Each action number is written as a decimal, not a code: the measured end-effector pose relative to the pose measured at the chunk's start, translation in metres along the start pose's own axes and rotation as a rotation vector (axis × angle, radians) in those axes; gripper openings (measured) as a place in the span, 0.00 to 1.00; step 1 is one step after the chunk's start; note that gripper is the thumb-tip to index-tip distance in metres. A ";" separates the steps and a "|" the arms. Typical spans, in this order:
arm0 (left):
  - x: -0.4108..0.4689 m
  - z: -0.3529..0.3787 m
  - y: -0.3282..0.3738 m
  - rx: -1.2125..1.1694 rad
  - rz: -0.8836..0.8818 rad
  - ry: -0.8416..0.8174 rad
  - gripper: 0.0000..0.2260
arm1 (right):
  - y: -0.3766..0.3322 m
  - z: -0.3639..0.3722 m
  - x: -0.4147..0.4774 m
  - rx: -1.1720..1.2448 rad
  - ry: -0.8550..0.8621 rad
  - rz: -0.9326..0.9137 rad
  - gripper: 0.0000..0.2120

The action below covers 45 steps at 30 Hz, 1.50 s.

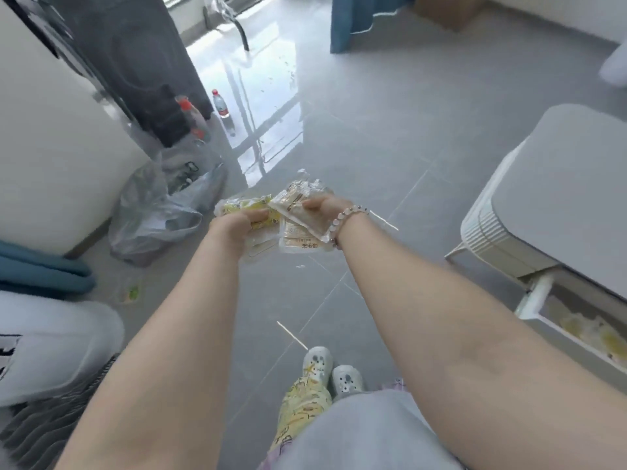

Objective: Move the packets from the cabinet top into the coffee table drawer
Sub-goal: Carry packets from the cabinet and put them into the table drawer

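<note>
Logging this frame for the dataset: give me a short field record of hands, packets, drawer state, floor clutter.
left hand: grips yellow packets
right hand: grips pale packets, bead bracelet on wrist
packet position: held in the air over the floor, not yet at the drawer
drawer: open, at lower right, under the coffee table top
drawer contents: yellowish packets already inside, blurred
floor clutter: plastic bags and bottles at upper left

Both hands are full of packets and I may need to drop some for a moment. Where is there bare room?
The coffee table top on the right is bare. The open drawer below it already holds packets, with room near its front wall. Grey floor ahead is free. The left is crowded: plastic bags and bottles beside the white cabinet.
</note>
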<state>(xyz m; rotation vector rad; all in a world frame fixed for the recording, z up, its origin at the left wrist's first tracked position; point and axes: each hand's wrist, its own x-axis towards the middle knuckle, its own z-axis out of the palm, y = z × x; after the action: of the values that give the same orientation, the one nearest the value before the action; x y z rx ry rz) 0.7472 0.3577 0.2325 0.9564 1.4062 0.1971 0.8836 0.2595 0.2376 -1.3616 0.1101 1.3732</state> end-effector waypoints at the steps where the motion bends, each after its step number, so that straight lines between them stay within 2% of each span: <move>1: 0.008 0.011 0.006 0.032 0.010 -0.042 0.07 | -0.003 -0.009 -0.002 0.117 0.031 -0.017 0.07; 3: 0.009 0.038 0.018 0.112 0.012 -0.143 0.05 | -0.011 -0.027 -0.010 0.249 0.054 -0.083 0.16; 4: 0.012 0.052 0.023 0.154 0.011 -0.175 0.04 | -0.015 -0.039 -0.013 0.293 0.077 -0.106 0.17; 6: 0.015 0.075 0.031 0.276 0.003 -0.225 0.05 | -0.022 -0.060 -0.017 0.297 0.145 -0.112 0.13; 9: 0.019 0.115 0.040 0.458 0.041 -0.306 0.10 | -0.027 -0.094 -0.024 0.167 0.299 -0.129 0.09; 13: 0.007 0.176 0.036 0.632 0.079 -0.454 0.06 | -0.023 -0.139 -0.048 0.216 0.458 -0.157 0.08; 16: -0.012 0.217 0.024 0.694 0.080 -0.570 0.05 | -0.012 -0.173 -0.069 0.290 0.543 -0.204 0.04; 21: -0.049 0.274 -0.001 0.804 0.082 -0.689 0.08 | 0.008 -0.219 -0.116 0.332 0.715 -0.235 0.15; 24: -0.075 0.307 -0.017 0.858 0.076 -0.760 0.05 | 0.018 -0.247 -0.141 0.332 0.810 -0.237 0.16; 31: -0.145 0.383 -0.067 0.999 0.112 -0.865 0.03 | 0.048 -0.317 -0.210 0.398 0.928 -0.210 0.20; 35: -0.179 0.424 -0.093 1.079 0.121 -0.883 0.04 | 0.061 -0.360 -0.247 0.435 0.921 -0.193 0.20; 45: -0.244 0.520 -0.160 1.178 0.138 -0.955 0.04 | 0.087 -0.461 -0.309 0.539 1.029 -0.143 0.21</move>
<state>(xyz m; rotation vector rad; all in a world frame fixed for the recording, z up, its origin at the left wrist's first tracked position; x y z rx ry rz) 1.0898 -0.1294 0.2417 1.7600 0.4456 -0.9857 1.0119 -0.2870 0.2607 -1.4287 0.9681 0.3549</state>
